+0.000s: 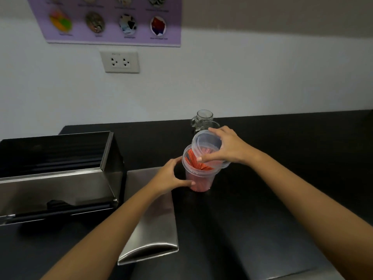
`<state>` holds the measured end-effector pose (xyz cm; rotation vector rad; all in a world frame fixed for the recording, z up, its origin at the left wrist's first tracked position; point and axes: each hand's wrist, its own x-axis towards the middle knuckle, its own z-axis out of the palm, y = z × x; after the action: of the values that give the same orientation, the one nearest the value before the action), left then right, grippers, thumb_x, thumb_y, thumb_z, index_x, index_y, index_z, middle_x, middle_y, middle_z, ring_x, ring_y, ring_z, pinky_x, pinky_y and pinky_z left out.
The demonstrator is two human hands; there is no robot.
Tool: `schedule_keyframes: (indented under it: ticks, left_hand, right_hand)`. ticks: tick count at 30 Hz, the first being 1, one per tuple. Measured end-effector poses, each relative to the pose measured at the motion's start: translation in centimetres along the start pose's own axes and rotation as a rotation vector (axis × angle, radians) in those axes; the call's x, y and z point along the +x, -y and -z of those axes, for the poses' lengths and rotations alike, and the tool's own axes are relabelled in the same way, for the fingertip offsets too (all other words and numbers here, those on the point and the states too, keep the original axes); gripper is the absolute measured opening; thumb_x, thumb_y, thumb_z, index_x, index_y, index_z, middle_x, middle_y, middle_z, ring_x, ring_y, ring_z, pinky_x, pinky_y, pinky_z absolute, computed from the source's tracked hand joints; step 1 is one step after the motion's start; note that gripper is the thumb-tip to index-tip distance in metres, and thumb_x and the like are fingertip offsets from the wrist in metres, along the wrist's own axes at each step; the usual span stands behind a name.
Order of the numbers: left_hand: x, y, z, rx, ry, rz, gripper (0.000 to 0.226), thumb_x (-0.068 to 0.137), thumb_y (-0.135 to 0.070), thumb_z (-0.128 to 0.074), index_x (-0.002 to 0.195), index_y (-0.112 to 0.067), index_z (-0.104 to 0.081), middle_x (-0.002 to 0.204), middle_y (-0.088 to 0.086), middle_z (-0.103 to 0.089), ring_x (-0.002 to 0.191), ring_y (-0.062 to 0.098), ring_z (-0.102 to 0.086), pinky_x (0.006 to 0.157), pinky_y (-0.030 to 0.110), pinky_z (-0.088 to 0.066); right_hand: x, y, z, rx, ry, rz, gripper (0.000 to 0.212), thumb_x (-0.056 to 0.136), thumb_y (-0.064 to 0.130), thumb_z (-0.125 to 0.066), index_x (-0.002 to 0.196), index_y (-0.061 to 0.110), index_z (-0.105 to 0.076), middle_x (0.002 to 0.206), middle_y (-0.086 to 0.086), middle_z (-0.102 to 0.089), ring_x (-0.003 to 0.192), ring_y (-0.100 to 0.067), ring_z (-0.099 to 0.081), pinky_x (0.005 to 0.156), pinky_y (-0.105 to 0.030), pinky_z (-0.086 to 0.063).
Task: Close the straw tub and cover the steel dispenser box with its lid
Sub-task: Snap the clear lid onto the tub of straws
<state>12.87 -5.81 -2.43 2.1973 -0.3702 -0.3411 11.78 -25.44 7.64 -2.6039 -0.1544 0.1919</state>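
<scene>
A clear plastic straw tub [199,181] full of red-wrapped straws stands on the black counter. My left hand [171,176] grips its left side. My right hand [228,147] holds the clear round tub lid [205,141] tilted over the tub's far rim, partly overlapping the opening. The steel dispenser box [56,178] stands open at the left, with dark straws visible inside. Its steel lid [153,219] lies flat on the counter between the box and the tub, partly under my left forearm.
A glass mug [203,118] stands behind the tub near the white wall. A double wall socket [120,62] and a purple poster [109,19] hang above. The black counter [282,158] stretches to the right.
</scene>
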Motion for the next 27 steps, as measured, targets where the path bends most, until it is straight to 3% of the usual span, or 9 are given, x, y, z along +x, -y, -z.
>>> schedule_keyframes:
  ticks: [7,10,13,16,18,22,27]
  left_hand:
    - [0.6,0.2,-1.4,-0.143,-0.013,0.003,0.104,0.053,-0.042,-0.085,0.14,-0.022,-0.032,0.142,-0.001,-0.043,0.13,0.012,-0.041,0.11,0.038,-0.036]
    - [0.9,0.3,-1.9,-0.191,-0.015,-0.004,0.093,0.058,-0.027,-0.086,0.136,-0.022,-0.035,0.134,-0.009,-0.047,0.123,0.004,-0.043,0.105,0.023,-0.036]
    - [0.9,0.3,-2.3,-0.179,0.013,-0.014,0.089,0.061,-0.024,-0.085,0.135,-0.025,-0.035,0.122,-0.02,-0.048,0.112,-0.007,-0.045,0.09,0.003,-0.035]
    - [1.0,0.4,-2.5,-0.188,0.014,0.008,0.079,0.065,-0.016,-0.082,0.131,-0.024,-0.04,0.107,-0.027,-0.049,0.097,-0.017,-0.048,0.077,-0.004,-0.039]
    - [1.2,0.6,-2.6,-0.195,0.001,0.025,0.076,0.064,-0.015,-0.083,0.128,-0.025,-0.042,0.107,-0.025,-0.052,0.099,-0.01,-0.052,0.082,0.002,-0.042]
    - [1.2,1.0,-2.8,-0.224,-0.002,0.045,0.08,0.063,-0.018,-0.083,0.131,-0.025,-0.042,0.119,-0.011,-0.055,0.117,0.011,-0.052,0.1,0.026,-0.042]
    - [1.3,1.0,-2.8,-0.268,-0.013,0.059,0.081,0.063,-0.016,-0.083,0.132,-0.024,-0.041,0.127,-0.003,-0.055,0.118,0.014,-0.051,0.098,0.026,-0.042]
  right_hand:
    - [2.4,0.9,-1.2,-0.116,0.167,0.106,0.109,0.058,0.06,-0.073,0.145,0.025,-0.017,0.144,-0.004,-0.023,0.136,-0.022,-0.018,0.109,-0.049,-0.029]
    - [2.6,0.9,-1.4,-0.128,0.206,0.127,0.108,0.059,0.06,-0.072,0.145,0.025,-0.017,0.142,-0.002,-0.023,0.135,-0.021,-0.018,0.108,-0.047,-0.03]
    - [2.7,0.9,-1.3,-0.146,0.219,0.154,0.107,0.06,0.059,-0.072,0.145,0.024,-0.017,0.142,-0.001,-0.024,0.135,-0.019,-0.018,0.107,-0.045,-0.029]
    - [2.6,0.9,-1.1,-0.162,0.239,0.175,0.106,0.061,0.058,-0.072,0.145,0.025,-0.016,0.14,0.0,-0.026,0.133,-0.018,-0.02,0.105,-0.043,-0.03]
    - [2.6,0.9,-1.0,-0.171,0.247,0.184,0.105,0.061,0.057,-0.072,0.145,0.025,-0.016,0.139,0.0,-0.027,0.133,-0.018,-0.02,0.105,-0.042,-0.03]
    - [2.7,0.9,-0.6,-0.183,0.237,0.19,0.105,0.061,0.057,-0.072,0.145,0.024,-0.017,0.14,-0.001,-0.027,0.134,-0.018,-0.02,0.107,-0.043,-0.029]
    - [2.8,0.6,-0.5,-0.246,0.259,0.187,0.107,0.061,0.057,-0.072,0.145,0.024,-0.015,0.14,-0.001,-0.026,0.133,-0.019,-0.02,0.107,-0.044,-0.031]
